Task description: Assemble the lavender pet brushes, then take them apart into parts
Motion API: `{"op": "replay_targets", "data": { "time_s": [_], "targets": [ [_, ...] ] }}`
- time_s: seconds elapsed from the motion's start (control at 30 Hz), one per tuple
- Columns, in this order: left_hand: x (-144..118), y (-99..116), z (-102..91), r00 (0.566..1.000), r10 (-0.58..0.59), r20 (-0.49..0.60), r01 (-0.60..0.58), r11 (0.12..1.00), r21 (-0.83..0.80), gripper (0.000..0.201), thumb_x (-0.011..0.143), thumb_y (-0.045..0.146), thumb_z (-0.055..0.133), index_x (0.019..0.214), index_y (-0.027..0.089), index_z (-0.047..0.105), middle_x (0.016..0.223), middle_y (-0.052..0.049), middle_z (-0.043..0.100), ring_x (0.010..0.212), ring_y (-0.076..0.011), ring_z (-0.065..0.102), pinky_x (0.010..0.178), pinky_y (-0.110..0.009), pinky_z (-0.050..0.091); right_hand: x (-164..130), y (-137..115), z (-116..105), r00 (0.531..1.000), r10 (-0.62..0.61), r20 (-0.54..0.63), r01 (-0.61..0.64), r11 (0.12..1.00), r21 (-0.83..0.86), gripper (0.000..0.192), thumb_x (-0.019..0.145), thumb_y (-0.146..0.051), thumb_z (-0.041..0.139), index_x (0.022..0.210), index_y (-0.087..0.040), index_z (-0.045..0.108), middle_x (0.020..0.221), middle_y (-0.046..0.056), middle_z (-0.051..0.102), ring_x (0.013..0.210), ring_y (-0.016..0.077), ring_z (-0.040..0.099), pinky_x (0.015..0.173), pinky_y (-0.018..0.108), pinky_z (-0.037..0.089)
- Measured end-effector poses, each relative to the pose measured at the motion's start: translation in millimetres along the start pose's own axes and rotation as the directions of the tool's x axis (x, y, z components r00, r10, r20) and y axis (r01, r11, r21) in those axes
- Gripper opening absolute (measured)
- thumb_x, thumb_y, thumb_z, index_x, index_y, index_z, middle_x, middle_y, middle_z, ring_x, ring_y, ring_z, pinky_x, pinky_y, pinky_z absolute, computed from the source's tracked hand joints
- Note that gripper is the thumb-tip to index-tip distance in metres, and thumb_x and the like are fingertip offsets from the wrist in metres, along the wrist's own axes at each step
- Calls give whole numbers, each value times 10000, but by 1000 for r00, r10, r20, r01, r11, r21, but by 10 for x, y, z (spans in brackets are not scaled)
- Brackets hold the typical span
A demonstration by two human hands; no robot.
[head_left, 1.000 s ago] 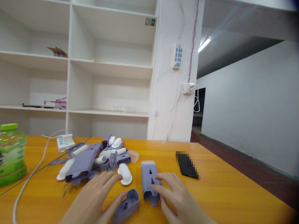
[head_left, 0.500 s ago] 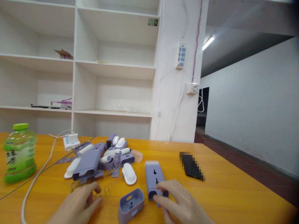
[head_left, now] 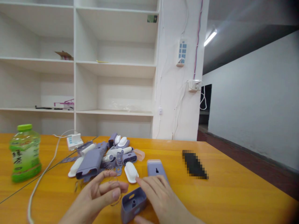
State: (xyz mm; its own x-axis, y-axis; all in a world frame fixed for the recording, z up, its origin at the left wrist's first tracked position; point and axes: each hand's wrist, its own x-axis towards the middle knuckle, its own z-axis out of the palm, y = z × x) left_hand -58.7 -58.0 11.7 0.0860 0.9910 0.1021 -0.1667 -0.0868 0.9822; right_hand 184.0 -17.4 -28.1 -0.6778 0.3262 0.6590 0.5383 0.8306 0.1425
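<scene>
Left hand (head_left: 98,196) pinches a thin wire spring (head_left: 114,190) between thumb and fingers, lifted off the table (head_left: 233,193) so it's free to position. Right hand (head_left: 158,199), fingers loosely spread, steadies the purple shell (head_left: 133,203) near centre; parts pile (head_left: 102,155) sits farther left.
</scene>
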Motion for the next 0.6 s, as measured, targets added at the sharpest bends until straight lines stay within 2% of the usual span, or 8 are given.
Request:
{"op": "replay_targets", "data": {
  "time_s": [0.1,0.13,0.23,0.37,0.47,0.53,0.6],
  "targets": [
    [23,-76,167,999,46,21,-44,995,-89,440,673,418,904,946,175,659,989,-150,800,1072,-351,719,953,-445,543,-9,-31,274,999,10,-47,-11,1000,-29,942,846,-661,655,1501,-86,295,1192,174,689,965,325,652,908,481,494],
    [26,-106,210,997,70,24,-67,993,-99,403,682,416,900,899,175,661,1015,-150,796,1096,-354,711,980,-453,535,-30,-37,330,998,16,-64,-17,1000,-6,963,845,-651,662,1512,-83,262,1182,176,693,962,325,653,907,479,494],
    [13,-204,278,989,137,48,-134,989,-60,341,720,401,881,867,176,672,1053,-132,787,1093,-339,715,971,-424,555,-98,-47,344,999,43,13,-44,990,133,981,843,-508,717,1540,-92,167,1259,192,654,1046,321,633,933,453,495],
    [-11,-365,195,980,172,99,-176,984,26,316,781,403,838,970,190,701,1019,-91,784,990,-290,751,881,-347,605,-133,-59,206,997,6,82,-26,969,245,838,881,-283,649,1553,-149,167,1272,164,646,1091,290,617,963,417,498],
    [-8,-460,61,976,214,34,-217,968,128,332,773,406,840,1010,206,721,1044,-80,789,984,-273,753,892,-320,611,-115,-74,166,994,-64,93,39,970,241,789,913,-271,613,1559,-151,177,1247,150,662,1083,278,624,1003,412,488],
    [-10,-480,-6,972,234,-3,-229,954,194,353,758,418,846,1022,212,735,1067,-81,792,1015,-277,747,912,-308,608,-95,-88,155,992,-114,63,97,970,222,777,937,-295,600,1561,-132,166,1248,153,668,1091,269,627,1031,404,480],
    [-24,-465,-25,970,242,-7,-234,944,232,377,774,448,822,1058,215,737,1065,-84,795,1024,-282,745,909,-303,609,-69,-103,118,991,-131,-33,135,969,205,738,946,-299,577,1544,-109,187,1235,156,677,1096,258,631,1032,389,488]
  ]
}}
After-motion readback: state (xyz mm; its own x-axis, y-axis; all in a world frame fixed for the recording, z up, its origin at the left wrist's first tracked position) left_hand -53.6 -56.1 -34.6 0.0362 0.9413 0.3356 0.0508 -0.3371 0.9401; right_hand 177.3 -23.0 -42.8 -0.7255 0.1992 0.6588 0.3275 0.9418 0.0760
